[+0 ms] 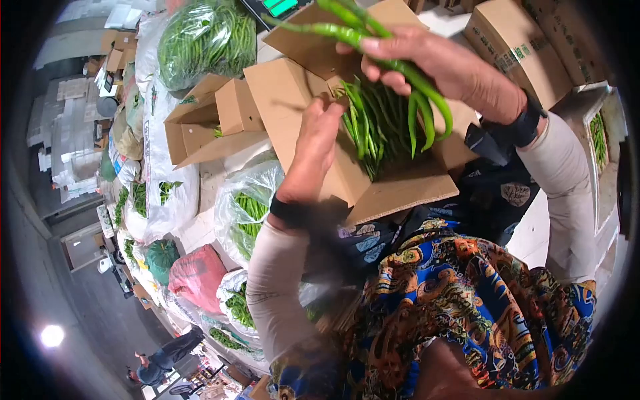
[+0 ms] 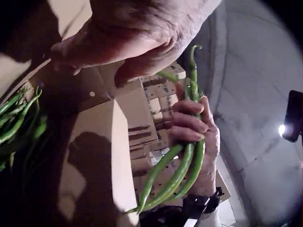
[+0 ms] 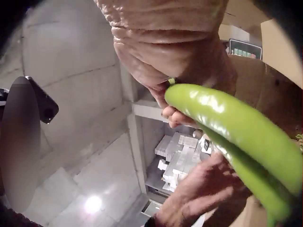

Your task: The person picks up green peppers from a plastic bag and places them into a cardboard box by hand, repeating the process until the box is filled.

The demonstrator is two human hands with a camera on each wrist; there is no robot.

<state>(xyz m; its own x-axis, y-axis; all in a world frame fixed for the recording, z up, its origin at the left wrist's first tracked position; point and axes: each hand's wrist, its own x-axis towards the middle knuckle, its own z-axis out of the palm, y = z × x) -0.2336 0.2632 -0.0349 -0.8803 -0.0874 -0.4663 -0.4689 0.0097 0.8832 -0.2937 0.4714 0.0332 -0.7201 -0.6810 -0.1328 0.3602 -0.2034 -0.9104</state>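
Several long green peppers (image 1: 423, 83) are gripped in the right hand (image 1: 443, 67), above an open cardboard box (image 1: 407, 193). The left wrist view shows that hand (image 2: 194, 123) with its fingers curled round the peppers (image 2: 177, 177). Inside the box lie more green peppers (image 1: 380, 127). The left hand (image 1: 317, 140) is at the box's left side, fingertips near the peppers' stem ends; whether it holds any is hidden. In the right wrist view, peppers (image 3: 232, 123) extend from the right hand (image 3: 175, 47), with the left hand (image 3: 203, 189) beyond.
A smaller open box (image 1: 220, 120) stands to the left, near a large clear bag of green peppers (image 1: 207, 47). A scale display (image 1: 279, 7) shows at the top. Bags (image 1: 250, 207) of green produce line the left, and closed cartons (image 1: 520, 53) stand at the upper right.
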